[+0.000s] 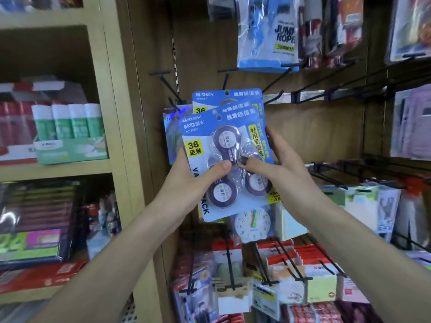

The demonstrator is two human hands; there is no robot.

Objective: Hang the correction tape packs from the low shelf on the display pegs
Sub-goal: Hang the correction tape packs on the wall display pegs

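The left hand [193, 180] and right hand [277, 164] are gripping a fanned stack of correction tape packs [224, 145], thumbs pressing the front blister, remaining fingers curling behind. The stack is being held up at the display panel, just below an empty black peg [225, 78]. The hanging step is in progress. The next move appears to require aligning a punched hole [226, 92] with the peg tip. The packs are glossy blue card with clear, rigid plastic bubbles over round purple dispensers.
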